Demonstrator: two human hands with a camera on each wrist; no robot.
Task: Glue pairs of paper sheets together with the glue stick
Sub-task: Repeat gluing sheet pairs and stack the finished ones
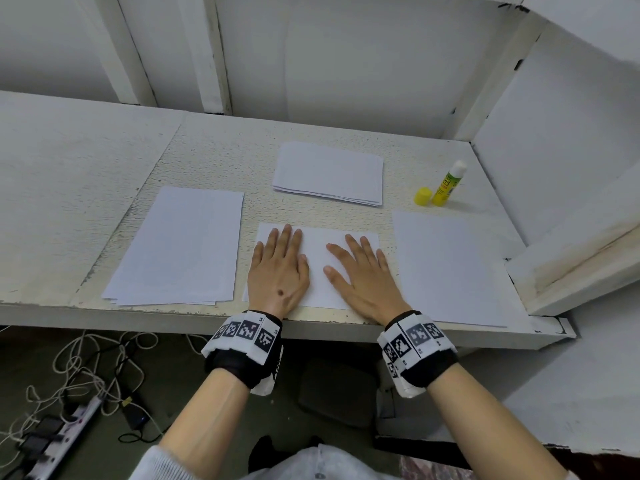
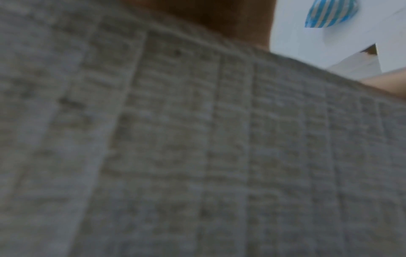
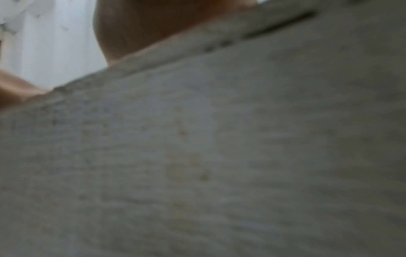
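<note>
Pressing flat, fingers spread, holding nothing: left hand [image 1: 278, 268] and right hand [image 1: 367, 275] on the sheet [image 1: 317, 237] at lower centre of the desk [image 1: 86, 161]. Probably light, limp, creasing easily; best lifting by a corner. Glue stick [image 1: 449, 183] standing uncapped, upper right. Only head view showing these; wrist views blurred.

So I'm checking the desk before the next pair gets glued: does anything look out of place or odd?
Only the glue stick: it stands uncapped at the far right, its yellow cap beside it on the table, so it may dry. The paper piles lie flat; left hand and right hand rest flat on the middle sheet.
</note>
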